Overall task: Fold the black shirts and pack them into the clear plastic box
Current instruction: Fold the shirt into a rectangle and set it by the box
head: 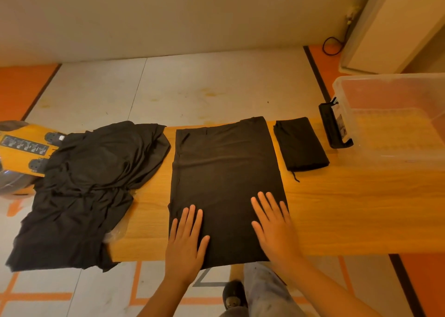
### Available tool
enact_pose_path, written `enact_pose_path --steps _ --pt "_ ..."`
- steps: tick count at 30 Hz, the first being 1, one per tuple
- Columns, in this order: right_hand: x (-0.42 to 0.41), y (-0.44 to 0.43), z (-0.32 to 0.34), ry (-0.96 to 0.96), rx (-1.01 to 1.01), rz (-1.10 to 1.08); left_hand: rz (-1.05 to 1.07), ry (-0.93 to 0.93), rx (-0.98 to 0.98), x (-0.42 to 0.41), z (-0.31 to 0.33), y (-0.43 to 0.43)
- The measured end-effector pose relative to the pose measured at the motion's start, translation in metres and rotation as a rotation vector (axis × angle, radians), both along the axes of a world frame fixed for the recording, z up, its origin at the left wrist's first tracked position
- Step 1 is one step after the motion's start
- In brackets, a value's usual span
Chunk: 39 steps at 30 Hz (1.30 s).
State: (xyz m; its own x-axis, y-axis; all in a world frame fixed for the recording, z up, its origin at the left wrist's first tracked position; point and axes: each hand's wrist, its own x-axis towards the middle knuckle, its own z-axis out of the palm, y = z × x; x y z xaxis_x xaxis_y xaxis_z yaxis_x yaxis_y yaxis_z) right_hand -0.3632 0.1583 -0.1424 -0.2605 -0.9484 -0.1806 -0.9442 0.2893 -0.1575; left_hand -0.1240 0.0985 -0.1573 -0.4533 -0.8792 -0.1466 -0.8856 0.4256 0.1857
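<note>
Only one cam, head-worn and wide, looking forward and down. The left hand [185, 242] and right hand [274, 230] sit close below it, table [337, 208] running beyond them.

I get dim, warm, orange-tinted light and a slightly soft picture. Wide-angle distortion bows the table [337, 208] edge and wall [168, 15] toward the borders. The pile of black shirts [91, 172] shows only faint folds.

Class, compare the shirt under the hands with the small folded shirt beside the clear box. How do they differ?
The large shirt is a long flat rectangle; the small folded shirt is a compact bundle. Left hand and right hand rest flat on the large shirt; nothing touches the small one. Both are black, on the table.
</note>
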Motion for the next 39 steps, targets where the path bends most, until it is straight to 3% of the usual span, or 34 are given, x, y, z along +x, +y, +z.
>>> enact_pose_path --steps 10,21,28,32,39 --pt "0.014 -0.003 -0.014 -0.001 0.072 0.138 -0.048 -0.037 -0.022 -0.009 -0.007 -0.01" --pt "-0.001 -0.031 -0.01 -0.002 0.042 0.1 -0.073 -0.042 -0.044 -0.013 -0.006 -0.056" --pt "-0.013 0.022 -0.011 -0.042 0.112 0.241 -0.312 0.05 -0.024 0.006 0.001 -0.007" --pt "-0.017 0.03 -0.011 -0.026 0.13 0.273 -0.315 -0.022 0.006 0.02 -0.005 0.003" --pt "-0.017 0.046 -0.015 -0.039 0.097 0.334 -0.317 0.034 -0.012 0.026 -0.011 0.01"
